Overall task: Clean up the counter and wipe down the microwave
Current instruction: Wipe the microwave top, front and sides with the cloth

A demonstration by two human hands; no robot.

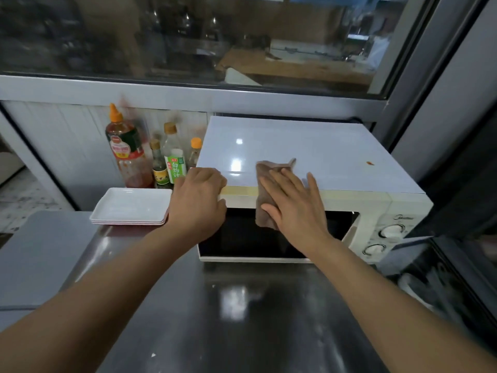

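A white microwave (336, 154) stands on the steel counter (228, 319), its dark door facing me and two dials at the right. A brown cloth (265, 181) hangs over its top front edge. My right hand (295, 205) lies flat on the cloth with straight fingers and presses it against the edge and the top. My left hand (199, 200) grips the microwave's top left front corner, fingers curled over the top and thumb on the front. A small orange spot (369, 163) marks the top at the right.
A stack of white rectangular plates (131, 207) sits on the counter left of the microwave. Behind them several sauce bottles (129, 149) stand against the wall. A window runs above. A dark gap with a rack lies to the right.
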